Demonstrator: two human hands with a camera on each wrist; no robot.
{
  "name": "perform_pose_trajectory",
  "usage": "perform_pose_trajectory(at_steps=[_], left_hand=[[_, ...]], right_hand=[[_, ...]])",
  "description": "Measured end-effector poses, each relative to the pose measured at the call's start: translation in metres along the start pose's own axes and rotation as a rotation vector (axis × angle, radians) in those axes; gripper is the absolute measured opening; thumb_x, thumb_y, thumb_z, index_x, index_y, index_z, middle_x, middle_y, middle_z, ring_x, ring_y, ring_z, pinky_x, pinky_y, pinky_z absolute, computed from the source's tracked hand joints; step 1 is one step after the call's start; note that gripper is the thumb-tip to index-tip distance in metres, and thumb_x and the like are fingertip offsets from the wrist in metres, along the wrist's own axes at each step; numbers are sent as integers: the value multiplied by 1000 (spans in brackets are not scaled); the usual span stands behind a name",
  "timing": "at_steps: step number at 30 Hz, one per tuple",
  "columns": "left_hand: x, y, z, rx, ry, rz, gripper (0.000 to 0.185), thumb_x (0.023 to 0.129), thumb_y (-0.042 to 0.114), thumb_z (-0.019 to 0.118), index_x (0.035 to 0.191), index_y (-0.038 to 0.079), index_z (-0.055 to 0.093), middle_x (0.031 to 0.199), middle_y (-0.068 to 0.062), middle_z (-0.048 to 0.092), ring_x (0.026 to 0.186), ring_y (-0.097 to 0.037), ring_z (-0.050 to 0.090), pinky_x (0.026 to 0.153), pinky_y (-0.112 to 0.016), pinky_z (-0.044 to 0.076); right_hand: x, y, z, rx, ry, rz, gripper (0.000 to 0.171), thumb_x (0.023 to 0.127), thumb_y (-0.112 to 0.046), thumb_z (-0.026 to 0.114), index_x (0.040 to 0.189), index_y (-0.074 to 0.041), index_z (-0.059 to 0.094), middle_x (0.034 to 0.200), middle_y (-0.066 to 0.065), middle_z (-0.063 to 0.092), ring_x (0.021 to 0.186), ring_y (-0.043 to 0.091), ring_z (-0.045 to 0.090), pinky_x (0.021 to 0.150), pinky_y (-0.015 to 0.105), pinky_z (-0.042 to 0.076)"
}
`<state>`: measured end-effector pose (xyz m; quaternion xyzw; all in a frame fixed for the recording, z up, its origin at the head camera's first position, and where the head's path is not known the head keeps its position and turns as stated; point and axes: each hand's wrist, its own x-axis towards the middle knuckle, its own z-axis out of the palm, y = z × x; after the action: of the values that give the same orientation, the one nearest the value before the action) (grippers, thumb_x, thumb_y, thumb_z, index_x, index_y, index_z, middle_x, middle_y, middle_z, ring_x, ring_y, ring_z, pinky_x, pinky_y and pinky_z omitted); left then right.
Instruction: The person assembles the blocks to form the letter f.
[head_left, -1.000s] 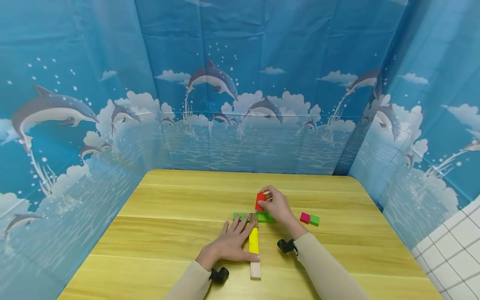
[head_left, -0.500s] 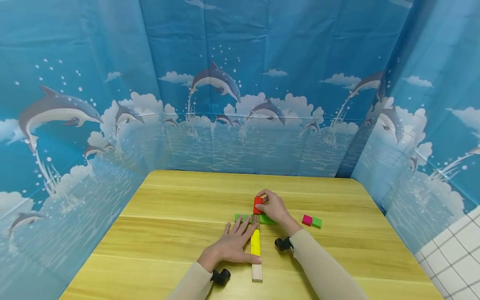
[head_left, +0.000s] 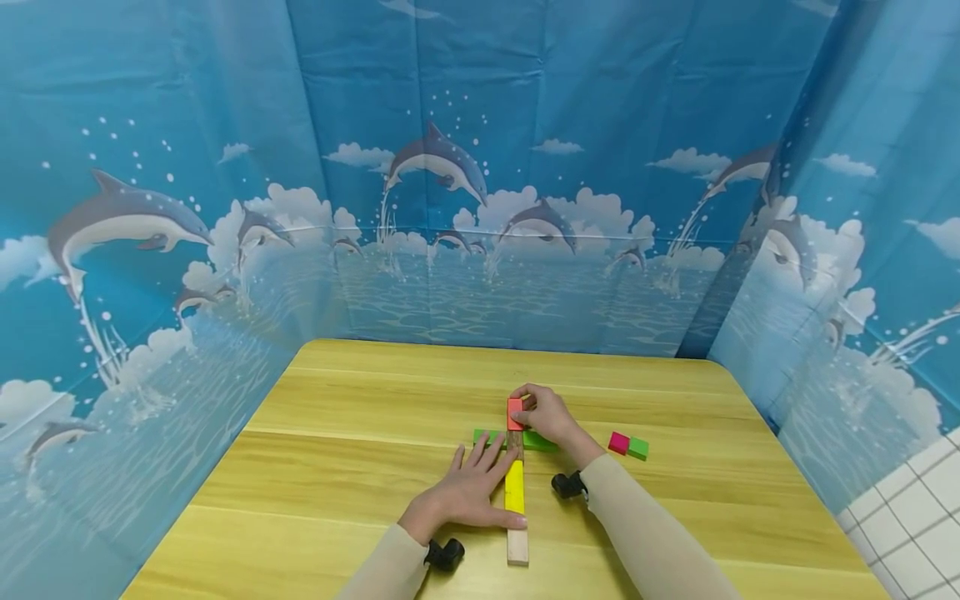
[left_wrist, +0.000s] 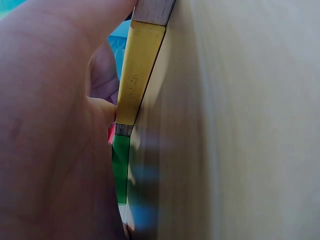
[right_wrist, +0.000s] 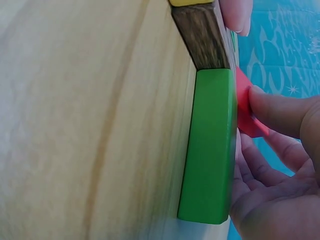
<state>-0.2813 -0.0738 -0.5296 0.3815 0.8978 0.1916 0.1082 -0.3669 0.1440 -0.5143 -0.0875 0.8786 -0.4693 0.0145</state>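
My right hand (head_left: 550,417) pinches a red block (head_left: 514,409) between thumb and fingers, at the far end of a dark brown block (head_left: 515,447). From the brown block a yellow block (head_left: 514,487) and a plain wooden block (head_left: 517,547) run toward me in one line. Green blocks lie on both sides of the brown one; the right-hand green block (right_wrist: 210,145) shows whole in the right wrist view. My left hand (head_left: 465,493) lies with fingers spread, index fingertip at the brown block and thumb across the joint of yellow and plain wood. It partly covers the left green block (head_left: 482,436).
To the right, a pink block (head_left: 618,442) and a small green block (head_left: 638,448) lie side by side on the wooden table (head_left: 337,467). A blue dolphin-print curtain (head_left: 480,283) hangs behind the table and along its sides.
My right hand has brought the red block left and nearer, from slightly off the line to the brown block's far end. My left hand keeps its place on the blocks.
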Motion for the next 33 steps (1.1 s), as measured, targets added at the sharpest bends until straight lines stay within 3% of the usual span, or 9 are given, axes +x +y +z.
perform_pose_trajectory(at_steps=[33], left_hand=[[-2,2,-2,11,-7,-13,105,87,78,52,164,25,4,169,-6,-6,153,-32,-11,115,-67,0]], right_hand=[[4,5,3,-77,-15,7,32,93,-8,73,125,-3,70,114,10,69,91,20,64,74,35,55]])
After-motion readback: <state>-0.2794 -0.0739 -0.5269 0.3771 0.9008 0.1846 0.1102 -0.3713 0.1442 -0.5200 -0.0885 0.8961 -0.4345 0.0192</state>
